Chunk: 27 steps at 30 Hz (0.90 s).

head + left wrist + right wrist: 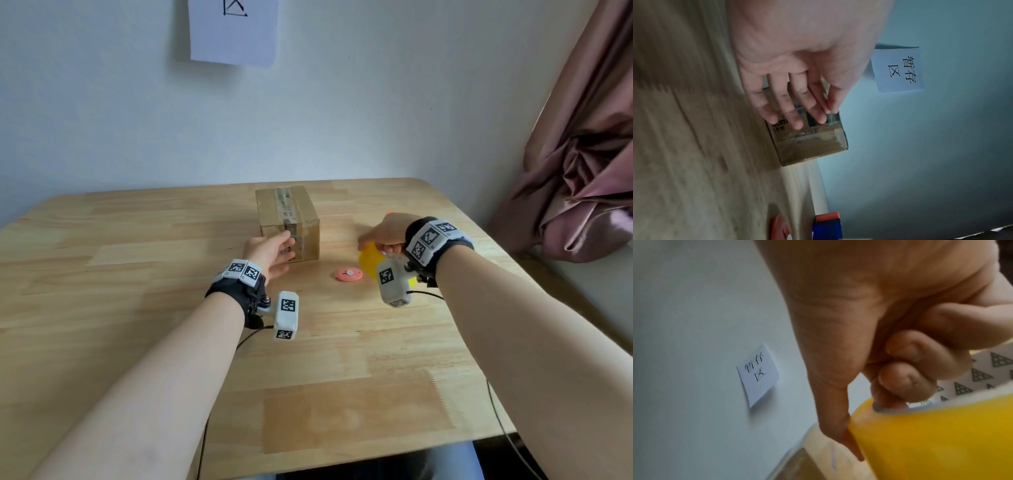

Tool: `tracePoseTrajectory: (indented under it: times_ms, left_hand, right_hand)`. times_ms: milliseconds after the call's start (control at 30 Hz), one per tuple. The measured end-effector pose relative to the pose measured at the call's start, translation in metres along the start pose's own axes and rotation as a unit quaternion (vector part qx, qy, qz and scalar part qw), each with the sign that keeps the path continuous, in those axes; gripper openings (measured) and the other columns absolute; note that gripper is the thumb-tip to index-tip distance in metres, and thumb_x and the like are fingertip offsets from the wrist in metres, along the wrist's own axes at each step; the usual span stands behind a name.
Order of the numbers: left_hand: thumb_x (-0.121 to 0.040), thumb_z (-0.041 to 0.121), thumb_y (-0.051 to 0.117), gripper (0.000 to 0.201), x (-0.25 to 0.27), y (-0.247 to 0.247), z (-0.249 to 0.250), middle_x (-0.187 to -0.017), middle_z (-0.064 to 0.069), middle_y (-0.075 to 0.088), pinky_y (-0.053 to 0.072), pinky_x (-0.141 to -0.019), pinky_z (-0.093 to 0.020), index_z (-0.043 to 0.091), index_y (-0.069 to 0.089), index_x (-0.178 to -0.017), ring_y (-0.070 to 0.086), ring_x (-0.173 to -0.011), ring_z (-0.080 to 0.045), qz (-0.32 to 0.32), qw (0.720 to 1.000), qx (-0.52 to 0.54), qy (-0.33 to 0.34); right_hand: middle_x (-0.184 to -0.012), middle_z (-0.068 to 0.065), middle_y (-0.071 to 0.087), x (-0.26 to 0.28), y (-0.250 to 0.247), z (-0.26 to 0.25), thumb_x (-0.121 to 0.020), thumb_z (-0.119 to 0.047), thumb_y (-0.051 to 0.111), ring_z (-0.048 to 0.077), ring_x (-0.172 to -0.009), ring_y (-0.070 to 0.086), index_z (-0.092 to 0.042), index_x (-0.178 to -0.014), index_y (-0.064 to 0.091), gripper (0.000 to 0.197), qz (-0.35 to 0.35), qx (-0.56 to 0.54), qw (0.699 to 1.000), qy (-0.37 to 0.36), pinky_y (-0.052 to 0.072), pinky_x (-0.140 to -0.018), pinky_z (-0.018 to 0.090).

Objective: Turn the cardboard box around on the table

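Bare forearms reach in from the near edge of the wooden table (137,240), each wrist strapped with a marker band. From the head view the right hand (387,234) sits over a yellow tape roll (370,262), which is mostly hidden by the wrist gear; only the right wrist view shows the grip, with curled fingers (906,381) hooked into the roll's patterned core and the thumb lying along its yellow outer face. Just left of the roll a small pink disc (348,274) lies flat on the table. The left hand (272,253) is at the near face of the taped cardboard box (301,212), which stands toward the far middle of the table. The left wrist view shows its fingers (789,104) straight and slightly spread against the printed side; whether they touch or hover just off it cannot be told. That view alone also shows a blue and orange object (827,224) beyond the disc. A paper note (234,31) hangs on the wall.
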<state>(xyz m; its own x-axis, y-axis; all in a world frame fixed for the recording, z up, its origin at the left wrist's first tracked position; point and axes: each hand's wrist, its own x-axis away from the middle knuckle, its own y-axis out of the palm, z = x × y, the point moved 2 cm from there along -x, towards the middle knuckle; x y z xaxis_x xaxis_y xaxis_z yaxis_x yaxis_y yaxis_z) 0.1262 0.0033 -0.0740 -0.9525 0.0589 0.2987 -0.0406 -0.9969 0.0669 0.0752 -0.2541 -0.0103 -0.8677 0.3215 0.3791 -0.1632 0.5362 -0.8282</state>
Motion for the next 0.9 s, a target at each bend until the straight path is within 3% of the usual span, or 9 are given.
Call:
tracePoseTrajectory:
  times_ms: [167,233,300,400,500,600,700,767,900]
  left_hand:
    - [-0.089,0.026,0.079,0.020,-0.002,0.001,-0.005,-0.105,-0.001,0.080,0.061,-0.090,-0.046,0.014,0.073,-0.104,0.075,-0.103,-0.023,0.000,1.000,-0.006,-0.010]
    - [-0.089,0.027,0.079,0.023,-0.004,-0.001,-0.006,-0.106,-0.001,0.080,0.062,-0.087,-0.044,0.013,0.074,-0.106,0.074,-0.099,-0.022,-0.008,1.000,-0.007,-0.012]
    - [-0.088,0.027,0.080,0.026,-0.007,-0.004,-0.006,-0.106,-0.001,0.081,0.063,-0.080,-0.041,0.012,0.074,-0.108,0.073,-0.094,-0.020,-0.016,1.000,-0.008,-0.015]
    - [-0.086,0.027,0.082,0.032,-0.011,-0.012,-0.007,-0.104,-0.001,0.082,0.060,-0.073,-0.036,0.010,0.075,-0.112,0.074,-0.089,-0.019,-0.041,0.999,-0.014,-0.023]
    - [-0.083,0.028,0.083,0.036,-0.015,-0.022,-0.007,-0.106,-0.002,0.082,0.058,-0.079,-0.035,0.010,0.075,-0.113,0.075,-0.087,-0.019,-0.084,0.996,-0.027,-0.033]
    - [-0.079,0.030,0.085,0.040,-0.020,-0.031,-0.007,-0.107,-0.004,0.081,0.057,-0.080,-0.035,0.011,0.075,-0.112,0.075,-0.089,-0.020,-0.104,0.993,-0.036,-0.033]
    - [-0.079,0.029,0.086,0.042,-0.027,-0.035,-0.010,-0.108,-0.004,0.081,0.055,-0.076,-0.033,0.010,0.074,-0.114,0.075,-0.088,-0.020,-0.104,0.993,-0.033,-0.033]
    - [-0.079,0.029,0.087,0.041,-0.029,-0.035,-0.013,-0.107,-0.004,0.082,0.056,-0.074,-0.033,0.009,0.073,-0.113,0.075,-0.087,-0.020,-0.103,0.994,-0.022,-0.035]
    - [-0.083,0.026,0.084,0.032,-0.031,-0.033,-0.019,-0.104,-0.007,0.082,0.057,-0.071,-0.032,0.008,0.074,-0.108,0.075,-0.082,-0.020,-0.096,0.995,0.001,-0.023]
  right_hand:
    - [-0.076,0.004,0.071,-0.017,0.022,0.027,-0.049,-0.057,0.081,0.025,-0.068,0.070,-0.016,-0.087,0.066,0.058,0.052,0.040,0.996,0.054,0.056,-0.073,0.034]
    - [-0.080,0.006,0.071,-0.020,0.031,0.032,-0.058,-0.055,0.082,0.028,-0.075,0.069,-0.015,-0.085,0.067,0.050,0.038,0.035,0.997,0.064,0.056,-0.078,0.037]
    - [-0.074,0.005,0.069,-0.023,0.035,0.033,-0.066,-0.052,0.084,0.027,-0.071,0.067,-0.014,-0.078,0.068,0.043,0.008,0.042,0.997,0.068,0.053,-0.072,0.034]
    - [-0.074,-0.002,0.064,-0.017,0.033,0.025,-0.055,-0.063,0.088,0.021,-0.063,0.062,-0.019,-0.094,0.070,0.062,0.011,0.038,0.997,0.065,0.050,-0.061,0.032]
    - [-0.072,-0.003,0.058,-0.011,0.026,-0.004,-0.087,-0.053,0.073,0.017,-0.065,0.056,-0.018,-0.084,0.059,0.038,0.015,0.022,1.000,0.015,0.045,-0.066,0.030]
    - [-0.064,0.000,0.062,-0.011,0.020,-0.046,-0.097,-0.046,0.060,0.023,-0.064,0.061,-0.013,-0.071,0.067,0.043,0.124,-0.048,0.987,-0.092,0.040,-0.055,0.027]
    - [-0.103,0.002,0.074,-0.013,0.029,-0.084,-0.101,-0.042,0.057,0.019,-0.094,0.065,-0.011,-0.104,0.076,0.036,0.186,-0.108,0.945,-0.247,0.045,-0.069,0.027]
    - [-0.132,0.002,0.068,-0.014,0.043,-0.105,-0.100,-0.046,0.056,0.020,-0.118,0.061,-0.015,-0.123,0.073,0.042,0.155,-0.094,0.926,-0.331,0.049,-0.093,0.034]
    - [-0.157,0.000,0.047,-0.036,0.074,-0.111,-0.098,-0.057,0.052,0.028,-0.146,0.037,-0.026,-0.140,0.063,0.053,0.105,-0.013,0.937,-0.333,0.033,-0.118,0.051]
